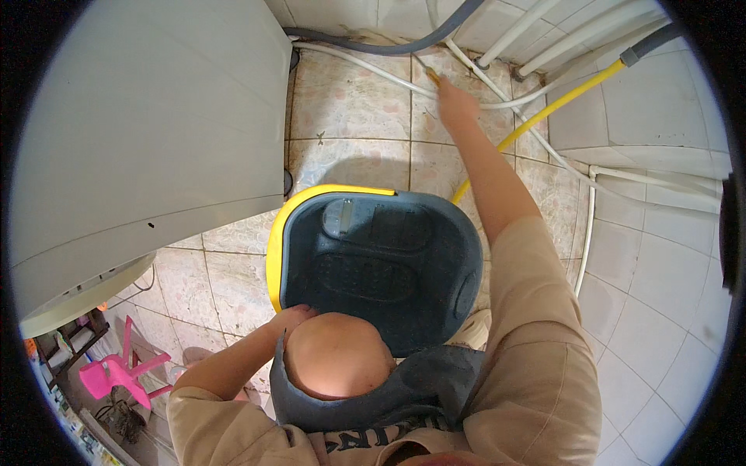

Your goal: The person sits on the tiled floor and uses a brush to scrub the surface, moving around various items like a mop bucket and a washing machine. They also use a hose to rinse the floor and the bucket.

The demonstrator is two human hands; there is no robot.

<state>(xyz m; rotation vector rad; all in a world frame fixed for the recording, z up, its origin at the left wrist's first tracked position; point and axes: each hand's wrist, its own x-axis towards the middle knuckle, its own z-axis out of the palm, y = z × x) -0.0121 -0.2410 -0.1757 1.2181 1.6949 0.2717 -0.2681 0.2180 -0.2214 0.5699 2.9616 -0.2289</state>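
Note:
My right hand (457,105) reaches far forward, low over the tiled floor beside white hoses. It is closed around a thin tool with a yellowish handle (432,76); its narrow end points toward the wall, too small to identify. Directly before me stands a dark blue-grey plastic tub (373,233) with a yellow handle (275,250) lying along its left rim. The tub's inner floor bears raised patterns. My left hand (296,317) grips the near left rim of the tub, its fingers partly hidden behind my bent knee (338,358).
A large white appliance (151,116) fills the left side. Grey hose (373,45), white hose (373,73) and yellow hose (559,105) cross the floor's far end. White pipes (518,32) meet the tiled wall (664,250). A pink plastic stool (119,373) lies lower left.

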